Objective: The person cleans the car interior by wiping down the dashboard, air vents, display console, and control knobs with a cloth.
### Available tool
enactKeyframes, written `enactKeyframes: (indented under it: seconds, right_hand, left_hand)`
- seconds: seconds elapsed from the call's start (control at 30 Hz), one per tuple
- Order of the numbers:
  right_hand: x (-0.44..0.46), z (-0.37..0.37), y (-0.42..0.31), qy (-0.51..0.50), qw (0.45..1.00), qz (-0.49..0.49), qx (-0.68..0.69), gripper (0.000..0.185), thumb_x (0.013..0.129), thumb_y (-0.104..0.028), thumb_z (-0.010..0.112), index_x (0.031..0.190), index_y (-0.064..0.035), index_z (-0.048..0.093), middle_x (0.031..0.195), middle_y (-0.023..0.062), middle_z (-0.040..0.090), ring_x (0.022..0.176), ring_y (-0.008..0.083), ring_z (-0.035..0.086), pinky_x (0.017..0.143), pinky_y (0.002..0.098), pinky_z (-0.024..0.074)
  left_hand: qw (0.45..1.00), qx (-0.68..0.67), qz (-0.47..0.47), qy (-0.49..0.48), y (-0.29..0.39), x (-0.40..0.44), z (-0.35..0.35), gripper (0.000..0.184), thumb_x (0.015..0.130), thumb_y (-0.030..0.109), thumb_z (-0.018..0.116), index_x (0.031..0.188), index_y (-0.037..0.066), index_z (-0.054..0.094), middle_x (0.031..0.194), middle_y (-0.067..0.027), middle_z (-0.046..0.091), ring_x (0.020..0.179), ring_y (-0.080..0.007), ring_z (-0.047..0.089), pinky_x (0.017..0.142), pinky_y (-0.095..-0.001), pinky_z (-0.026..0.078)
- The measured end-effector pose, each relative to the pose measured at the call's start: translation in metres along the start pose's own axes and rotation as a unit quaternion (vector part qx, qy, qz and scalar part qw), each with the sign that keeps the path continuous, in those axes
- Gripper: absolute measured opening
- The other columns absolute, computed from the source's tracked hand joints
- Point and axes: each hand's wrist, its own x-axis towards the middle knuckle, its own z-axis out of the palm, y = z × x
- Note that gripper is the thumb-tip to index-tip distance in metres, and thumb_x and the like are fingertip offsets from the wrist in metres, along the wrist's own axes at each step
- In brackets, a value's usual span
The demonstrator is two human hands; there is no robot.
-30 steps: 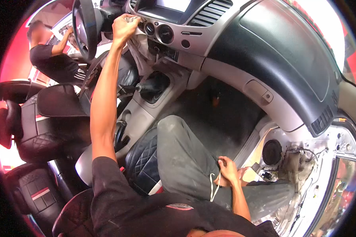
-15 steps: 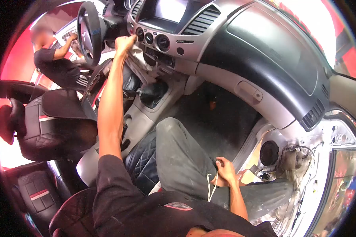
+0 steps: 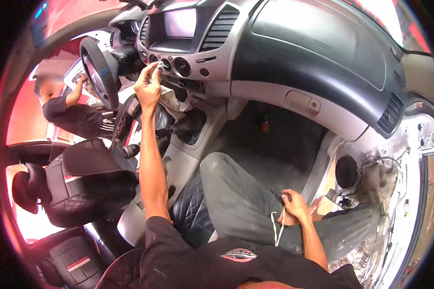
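My left hand point(image 3: 148, 89) reaches to the dashboard, fingers pinched around a small whitish piece point(image 3: 160, 64) too small to name. It is just in front of the round climate knobs point(image 3: 182, 67), and I cannot tell whether it touches them. My right hand point(image 3: 296, 204) rests over my lap, fingers curled on a small dark object point(image 3: 285, 195) mostly hidden by the hand. A white cord point(image 3: 278, 229) hangs in loops beside that hand, against the grey trousers point(image 3: 231, 192).
Ahead stand the screen point(image 3: 181, 23), glovebox point(image 3: 301, 100) and gear lever point(image 3: 172, 130). A steering wheel point(image 3: 99, 72) and black seat point(image 3: 89, 183) are on the left. Another person point(image 3: 72, 108) works beyond the driver's side. At right, a stripped door point(image 3: 405, 159) shows a speaker point(image 3: 346, 171).
My left hand has drawn back slightly from the dashboard and turned upward, and the whitish piece now shows at its fingertips. The view has shifted; my right hand stays at my lap.
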Motion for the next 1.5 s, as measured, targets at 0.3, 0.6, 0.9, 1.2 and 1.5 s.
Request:
enactKeyframes:
  seconds: [0.3, 0.6, 0.9, 1.2, 1.5]
  right_hand:
    - [0.004, 0.002, 0.000, -0.012, 1.000, 0.001, -0.015, 0.031, 0.094, -0.021, 0.067, 0.120, -0.0036, 0.070, 0.103, 0.0209, 0.073, 0.093, 0.0323, 0.072, 0.084, 0.0415, 0.0559]
    - [0.006, 0.006, -0.003, -0.010, 1.000, -0.021, -0.018, 0.029, 0.094, -0.023, 0.065, 0.117, -0.0054, 0.071, 0.103, 0.0200, 0.072, 0.092, 0.0354, 0.071, 0.083, 0.0462, 0.0552]
    - [0.004, 0.004, -0.004, -0.009, 0.999, -0.037, -0.034, 0.031, 0.094, -0.024, 0.065, 0.119, -0.0058, 0.070, 0.104, 0.0188, 0.072, 0.093, 0.0360, 0.071, 0.083, 0.0473, 0.0547]
    - [0.001, 0.000, -0.007, -0.027, 0.997, -0.040, -0.056, 0.036, 0.095, -0.029, 0.063, 0.124, -0.0081, 0.067, 0.108, 0.0180, 0.072, 0.099, 0.0365, 0.070, 0.088, 0.0478, 0.0544]
    - [0.000, -0.004, -0.009, -0.034, 0.998, -0.027, -0.046, 0.037, 0.095, -0.029, 0.064, 0.124, -0.0065, 0.068, 0.109, 0.0184, 0.071, 0.100, 0.0364, 0.070, 0.088, 0.0471, 0.0537]
  left_hand:
    - [0.995, 0.091, 0.029, -0.029, -0.003, 0.016, -0.001, 0.013, 0.093, 0.007, 0.074, 0.104, 0.001, 0.074, 0.094, -0.0056, 0.076, 0.087, -0.0103, 0.069, 0.081, -0.0261, 0.053]
    - [0.988, -0.037, -0.144, -0.047, -0.010, 0.010, 0.008, 0.006, 0.093, 0.005, 0.070, 0.091, 0.000, 0.069, 0.077, -0.0037, 0.068, 0.067, -0.0074, 0.061, 0.061, -0.0243, 0.048]
    - [0.958, 0.274, -0.039, -0.079, 0.017, 0.001, 0.011, 0.031, 0.085, 0.019, 0.069, 0.105, -0.004, 0.072, 0.097, -0.0244, 0.074, 0.093, -0.0344, 0.074, 0.087, -0.0407, 0.055]
    - [0.942, 0.325, -0.040, -0.077, 0.037, -0.002, 0.018, 0.024, 0.087, 0.021, 0.070, 0.095, -0.001, 0.073, 0.091, -0.0246, 0.073, 0.086, -0.0390, 0.072, 0.080, -0.0452, 0.054]
    - [0.948, 0.312, -0.010, -0.057, 0.055, 0.038, -0.006, 0.022, 0.088, 0.020, 0.073, 0.105, 0.005, 0.076, 0.093, -0.0179, 0.076, 0.086, -0.0301, 0.075, 0.079, -0.0395, 0.056]
